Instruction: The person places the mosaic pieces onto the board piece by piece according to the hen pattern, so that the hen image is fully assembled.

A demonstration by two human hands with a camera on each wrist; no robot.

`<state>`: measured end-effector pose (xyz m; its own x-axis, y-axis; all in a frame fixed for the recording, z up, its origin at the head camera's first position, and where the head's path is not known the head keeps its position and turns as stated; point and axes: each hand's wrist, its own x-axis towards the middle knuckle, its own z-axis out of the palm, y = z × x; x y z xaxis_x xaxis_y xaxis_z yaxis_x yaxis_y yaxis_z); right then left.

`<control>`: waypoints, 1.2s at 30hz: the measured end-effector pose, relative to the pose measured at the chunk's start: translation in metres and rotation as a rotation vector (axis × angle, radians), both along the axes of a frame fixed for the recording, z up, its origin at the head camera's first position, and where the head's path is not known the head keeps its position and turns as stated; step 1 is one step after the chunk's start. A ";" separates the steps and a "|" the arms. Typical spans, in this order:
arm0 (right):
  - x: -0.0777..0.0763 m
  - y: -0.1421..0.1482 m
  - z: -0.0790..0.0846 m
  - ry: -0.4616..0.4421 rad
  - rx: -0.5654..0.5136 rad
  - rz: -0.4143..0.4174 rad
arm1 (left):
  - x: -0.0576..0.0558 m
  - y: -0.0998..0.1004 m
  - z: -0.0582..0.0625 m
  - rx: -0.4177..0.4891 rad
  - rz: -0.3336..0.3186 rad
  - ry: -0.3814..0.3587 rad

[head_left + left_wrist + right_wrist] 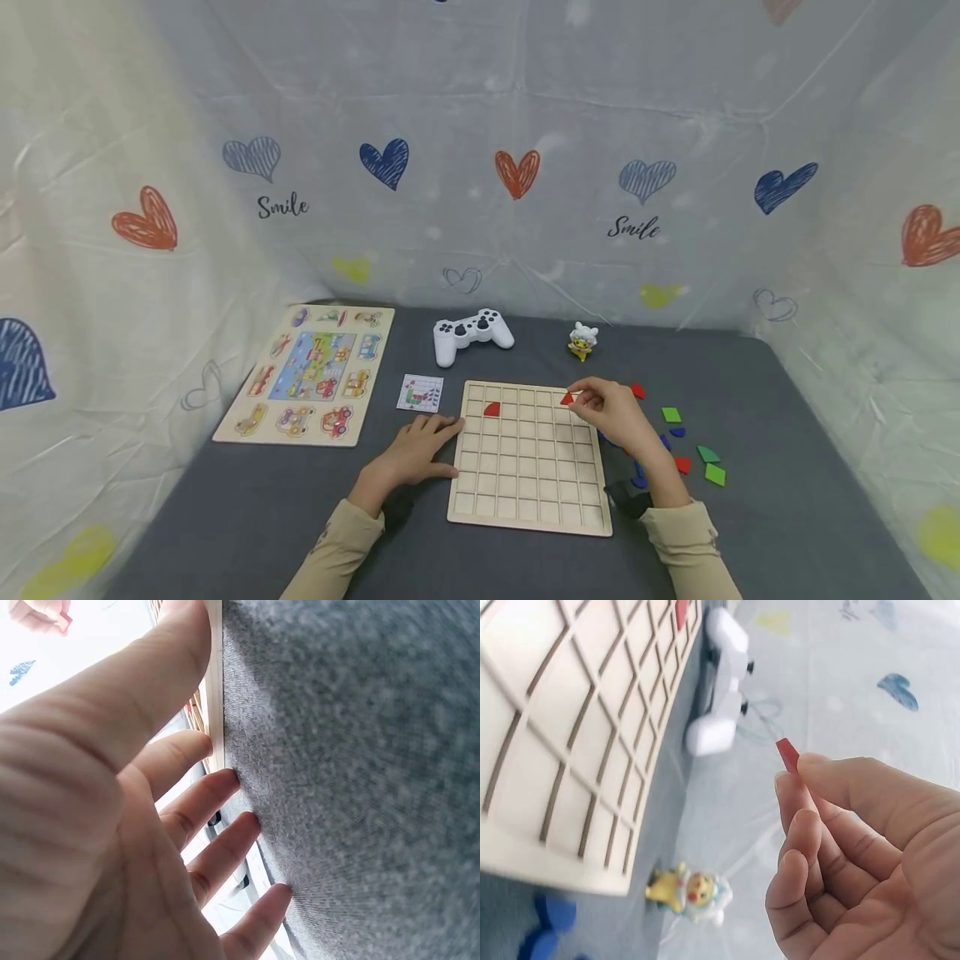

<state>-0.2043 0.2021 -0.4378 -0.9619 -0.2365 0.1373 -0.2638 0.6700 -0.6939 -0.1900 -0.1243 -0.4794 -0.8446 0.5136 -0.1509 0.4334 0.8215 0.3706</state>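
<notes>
A wooden grid board (528, 481) lies on the dark cloth, with a red quarter-circle piece (492, 409) in one of its upper left cells. At the board's left edge rests my left hand (415, 451), fingers spread and thumb against the rim; the left wrist view shows its fingertips (247, 823) along the cloth. My right hand (611, 410) pinches a small red piece (787, 755) between thumb and index finger, above the board's upper right part. In the head view that red piece (567, 399) looks roughly triangular.
Loose red, green and blue pieces (715, 474) lie right of the board. A small pattern card (420, 392) and a vehicle puzzle board (345, 417) are to the left. Behind stand a white game controller (472, 332) and a yellow figurine (582, 341), before a heart-printed curtain.
</notes>
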 end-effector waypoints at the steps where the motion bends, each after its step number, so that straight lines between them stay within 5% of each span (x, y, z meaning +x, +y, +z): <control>1: -0.001 -0.003 -0.001 0.001 -0.005 0.009 | 0.000 0.000 0.000 0.001 0.000 0.001; 36: -0.023 -0.092 -0.035 -0.096 -0.025 0.069 | 0.001 0.001 0.002 -0.006 -0.007 -0.014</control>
<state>-0.2269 0.1099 -0.4728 -0.9523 -0.3006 0.0522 -0.2405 0.6344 -0.7346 -0.1892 -0.1237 -0.4779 -0.8388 0.5187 -0.1657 0.4341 0.8207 0.3715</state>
